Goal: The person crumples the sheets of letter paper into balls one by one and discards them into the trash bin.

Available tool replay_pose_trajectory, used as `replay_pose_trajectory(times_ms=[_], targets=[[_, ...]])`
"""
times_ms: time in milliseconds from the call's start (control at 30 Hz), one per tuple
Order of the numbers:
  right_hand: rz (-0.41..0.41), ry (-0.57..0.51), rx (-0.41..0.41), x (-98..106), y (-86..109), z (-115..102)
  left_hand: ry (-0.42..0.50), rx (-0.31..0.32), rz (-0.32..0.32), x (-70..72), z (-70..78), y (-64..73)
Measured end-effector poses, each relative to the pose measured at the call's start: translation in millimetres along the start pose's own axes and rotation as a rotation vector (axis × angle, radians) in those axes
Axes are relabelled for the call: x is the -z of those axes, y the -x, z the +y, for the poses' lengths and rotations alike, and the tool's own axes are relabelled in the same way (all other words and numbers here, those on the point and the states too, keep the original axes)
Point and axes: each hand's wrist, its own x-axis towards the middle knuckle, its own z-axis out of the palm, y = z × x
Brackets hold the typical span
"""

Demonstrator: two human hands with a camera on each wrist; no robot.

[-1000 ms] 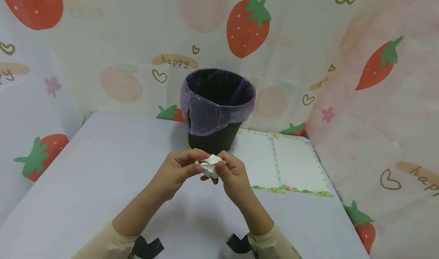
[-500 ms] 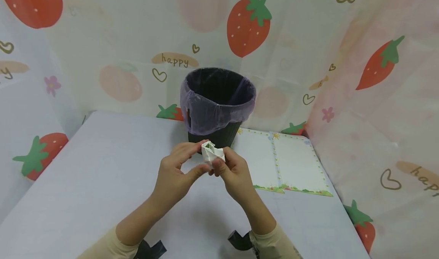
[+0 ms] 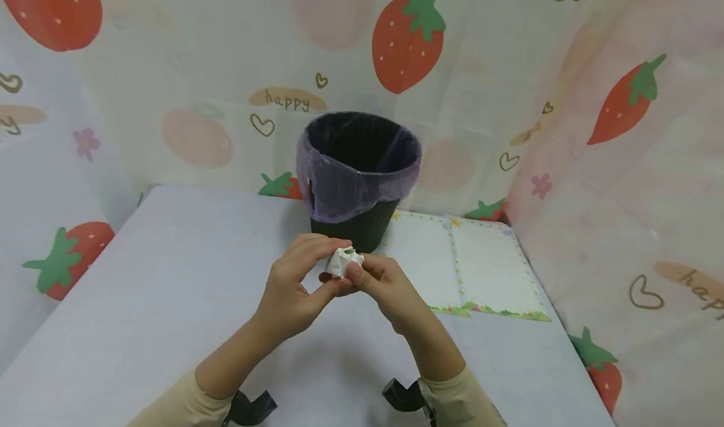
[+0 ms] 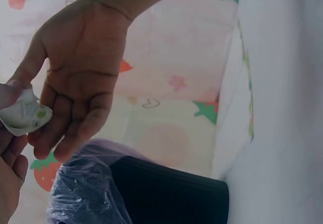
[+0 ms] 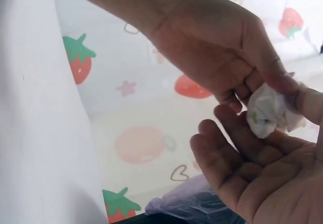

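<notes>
A small crumpled piece of white paper (image 3: 342,263), with a little green print on it, is held between both hands in front of the bin. My left hand (image 3: 288,292) pinches it, index finger on top and thumb below. On the other side my right hand (image 3: 397,298) grips it with the thumb against its front. In the left wrist view the right palm (image 4: 83,67) faces the camera beside the paper (image 4: 30,113). The right wrist view shows both thumbs on the paper (image 5: 267,110); part of it is hidden by the fingers.
A black waste bin (image 3: 362,226) lined with a purple bag (image 3: 345,191) stands behind the hands. Two sheets with decorated borders (image 3: 498,266) lie to its right on the white table (image 3: 198,276). Strawberry-printed sheeting (image 3: 226,49) encloses the back and sides.
The paper has been turned and squeezed rounder between the fingers. The left fingers lifted and spread around it, and the right wrist has shifted slightly right. The bin and sheets stay put.
</notes>
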Motion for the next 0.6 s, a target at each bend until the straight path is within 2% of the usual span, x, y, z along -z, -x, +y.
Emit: replay_pose_trajectory(times_ms=[300,500,600], targets=[[0.037,0.096,-0.184,2.4,1.4,-5.1,-0.048,-0.049,-0.056,-9.1,-12.7,4.0],[0.135,0.204,-0.339,-2.0,-2.2,-4.4,-0.100,-0.061,-0.066,-13.8,-21.0,8.7],[0.172,0.181,-0.363,-3.0,-3.2,-3.4,-0.122,-0.053,-0.047,-14.7,-22.4,12.4]])
